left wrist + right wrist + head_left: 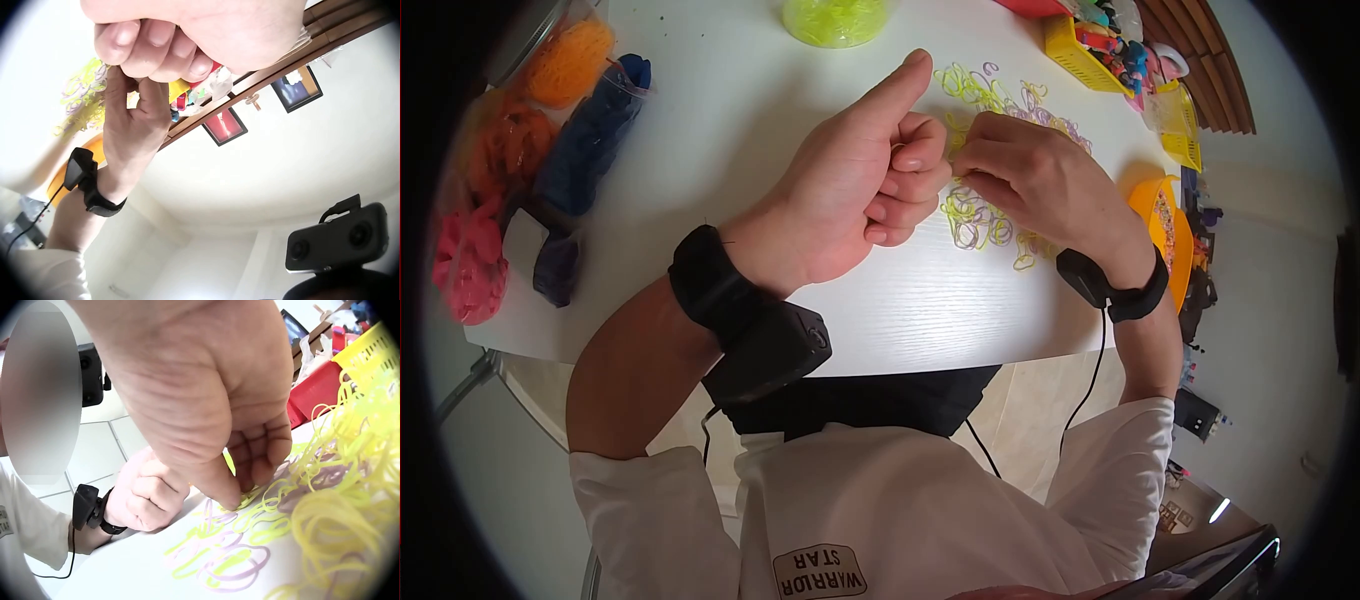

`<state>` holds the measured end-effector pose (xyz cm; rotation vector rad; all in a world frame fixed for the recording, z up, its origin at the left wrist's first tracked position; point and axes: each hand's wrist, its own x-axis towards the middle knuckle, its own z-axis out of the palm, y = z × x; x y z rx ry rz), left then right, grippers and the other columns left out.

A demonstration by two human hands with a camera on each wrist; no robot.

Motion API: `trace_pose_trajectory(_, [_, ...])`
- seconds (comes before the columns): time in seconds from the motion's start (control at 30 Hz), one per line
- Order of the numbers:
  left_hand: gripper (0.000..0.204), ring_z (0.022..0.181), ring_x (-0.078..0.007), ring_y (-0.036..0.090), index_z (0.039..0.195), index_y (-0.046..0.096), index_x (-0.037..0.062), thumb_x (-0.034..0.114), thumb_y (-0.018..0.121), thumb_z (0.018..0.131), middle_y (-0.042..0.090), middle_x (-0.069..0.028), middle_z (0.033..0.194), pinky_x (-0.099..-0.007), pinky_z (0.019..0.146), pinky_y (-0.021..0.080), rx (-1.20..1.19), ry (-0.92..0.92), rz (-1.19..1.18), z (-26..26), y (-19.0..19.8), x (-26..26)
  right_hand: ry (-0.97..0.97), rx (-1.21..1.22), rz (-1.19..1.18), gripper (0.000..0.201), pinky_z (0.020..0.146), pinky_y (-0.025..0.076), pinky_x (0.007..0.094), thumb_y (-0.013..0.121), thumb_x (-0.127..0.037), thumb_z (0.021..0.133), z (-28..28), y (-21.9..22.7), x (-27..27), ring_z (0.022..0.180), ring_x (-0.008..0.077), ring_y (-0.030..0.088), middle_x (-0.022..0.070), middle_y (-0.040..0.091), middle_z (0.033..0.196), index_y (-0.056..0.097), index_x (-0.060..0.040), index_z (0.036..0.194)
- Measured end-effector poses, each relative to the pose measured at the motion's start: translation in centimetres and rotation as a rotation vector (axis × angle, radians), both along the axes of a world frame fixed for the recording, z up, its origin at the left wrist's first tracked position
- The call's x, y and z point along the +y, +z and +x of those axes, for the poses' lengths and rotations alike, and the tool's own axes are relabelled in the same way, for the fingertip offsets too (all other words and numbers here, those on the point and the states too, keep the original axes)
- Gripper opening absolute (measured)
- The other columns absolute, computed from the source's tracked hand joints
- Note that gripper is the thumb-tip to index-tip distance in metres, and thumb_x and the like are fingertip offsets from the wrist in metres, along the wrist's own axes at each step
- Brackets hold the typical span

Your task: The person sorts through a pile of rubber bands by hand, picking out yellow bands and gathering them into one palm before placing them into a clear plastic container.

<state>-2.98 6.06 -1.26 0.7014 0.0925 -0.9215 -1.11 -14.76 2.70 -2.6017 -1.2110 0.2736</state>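
Loose rubber bands (980,220) in yellow-green, yellow and pale purple lie scattered on the white table, under and around my right hand (1045,175). That hand points down with its thumb and fingertips drawn together; in the right wrist view a yellow-green band (230,461) shows between them. My left hand (860,180) is raised close to it, fingers curled into the palm and thumb pointing up and away. Nothing shows inside the left hand's curl. In the left wrist view, the right fingertips overlap the curled left fingers (156,53).
A clear tub (835,20) of yellow-green bands stands at the table's far edge. Bags of orange (570,60), dark blue (590,135) and pink (470,260) material lie at the left. A yellow basket (1085,60) and an orange bowl (1170,225) of beads line the right.
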Motion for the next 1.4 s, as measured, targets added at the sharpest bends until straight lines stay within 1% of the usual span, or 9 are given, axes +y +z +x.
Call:
trace_pose_trajectory(0.17, [0.061, 0.046, -0.0066, 0.018, 0.060, 0.027, 0.0174, 0.065, 0.034, 0.097, 0.022, 0.0071, 0.054, -0.0232, 0.043, 0.016, 0.013, 0.012, 0.005, -0.1, 0.1, -0.1, -0.077, 0.091, 0.088, 0.009, 0.068, 0.049, 0.0396, 0.062, -0.008, 0.085, 0.3, 0.7, -0.7, 0.077, 0.0316, 0.062, 0.0108, 0.062, 0.087, 0.062, -0.0028, 0.092])
trace_pose_trajectory(0.37, [0.057, 0.048, -0.0068, 0.025, 0.066, 0.035, 0.0160, 0.063, 0.034, 0.097, 0.031, 0.0058, 0.058, -0.0221, 0.045, 0.022, 0.015, 0.008, -0.006, -0.1, -0.2, -0.2, -0.313, 0.274, 0.187, 0.009, 0.069, 0.049, 0.0367, 0.059, -0.006, 0.089, 0.2, 2.3, -1.1, 0.076, 0.0313, 0.062, 0.0111, 0.064, 0.082, 0.061, -0.0034, 0.097])
trace_pose_trajectory(0.57, [0.052, 0.055, -0.0097, 0.042, 0.083, 0.053, 0.0128, 0.058, 0.033, 0.099, 0.050, 0.0007, 0.068, -0.0251, 0.051, 0.036, -0.058, -0.009, 0.019, -0.5, -0.7, -0.8, -0.039, 0.109, 0.276, 0.014, 0.074, 0.050, 0.0305, 0.067, 0.002, 0.083, -0.6, 3.6, 0.8, 0.081, 0.0239, 0.062, 0.0087, 0.062, 0.091, 0.062, -0.0004, 0.096])
trace_pose_trajectory(0.63, [0.051, 0.057, -0.0111, 0.046, 0.088, 0.057, 0.0124, 0.055, 0.031, 0.100, 0.053, -0.0006, 0.071, -0.0264, 0.052, 0.039, -0.102, -0.033, -0.029, -0.5, -1.0, -0.9, 0.010, 0.061, 0.266, 0.014, 0.074, 0.050, 0.0314, 0.067, 0.002, 0.082, -0.7, 3.5, 1.7, 0.082, 0.0246, 0.063, 0.0086, 0.062, 0.094, 0.064, -0.0014, 0.095])
trace_pose_trajectory(0.73, [0.048, 0.055, -0.0118, 0.048, 0.081, 0.055, 0.0114, 0.050, 0.035, 0.102, 0.054, -0.0017, 0.070, -0.0254, 0.052, 0.039, -0.011, 0.021, -0.049, -0.5, -0.3, -0.9, 0.060, 0.031, 0.276, 0.015, 0.073, 0.051, 0.0324, 0.068, 0.003, 0.081, -0.6, 2.8, 2.2, 0.083, 0.0255, 0.063, 0.0092, 0.061, 0.096, 0.067, -0.0026, 0.095])
trace_pose_trajectory(0.9, [0.044, 0.052, -0.0081, 0.038, 0.079, 0.050, 0.0141, 0.049, 0.035, 0.101, 0.047, 0.0020, 0.066, -0.0222, 0.046, 0.029, -0.014, -0.017, -0.044, -0.4, -0.5, -0.5, 0.029, 0.062, 0.304, 0.016, 0.072, 0.051, 0.0332, 0.067, 0.001, 0.082, 0.1, 2.6, 1.8, 0.083, 0.0265, 0.064, 0.0105, 0.062, 0.097, 0.068, -0.0037, 0.098])
trace_pose_trajectory(1.0, [0.048, 0.048, -0.0067, 0.026, 0.070, 0.040, 0.0163, 0.053, 0.035, 0.101, 0.035, 0.0056, 0.060, -0.0221, 0.044, 0.022, -0.012, -0.017, 0.016, -0.2, -0.3, -0.4, -0.064, -0.050, 0.233, 0.015, 0.070, 0.050, 0.0380, 0.065, -0.003, 0.081, 1.3, 2.1, 1.1, 0.083, 0.0288, 0.063, 0.0076, 0.063, 0.095, 0.069, -0.0051, 0.095])
trace_pose_trajectory(1.13, [0.058, 0.046, -0.0069, 0.016, 0.060, 0.027, 0.0180, 0.060, 0.034, 0.099, 0.021, 0.0072, 0.054, -0.0238, 0.042, 0.015, 0.013, 0.075, 0.057, 0.2, 0.4, 0.2, -0.054, -0.153, 0.028, 0.012, 0.073, 0.051, 0.0376, 0.064, -0.006, 0.082, 2.7, 0.7, 0.0, 0.083, 0.0294, 0.063, 0.0086, 0.062, 0.090, 0.068, -0.0035, 0.092])
trace_pose_trajectory(1.4, [0.060, 0.046, -0.0069, 0.015, 0.058, 0.025, 0.0185, 0.061, 0.033, 0.099, 0.019, 0.0073, 0.053, -0.0240, 0.042, 0.015, 0.002, 0.127, 0.025, 0.2, 0.3, 0.3, -0.058, -0.135, -0.001, 0.012, 0.070, 0.049, 0.0380, 0.065, -0.008, 0.083, 2.9, -0.7, 0.1, 0.079, 0.0287, 0.062, 0.0080, 0.060, 0.089, 0.065, -0.0036, 0.094])
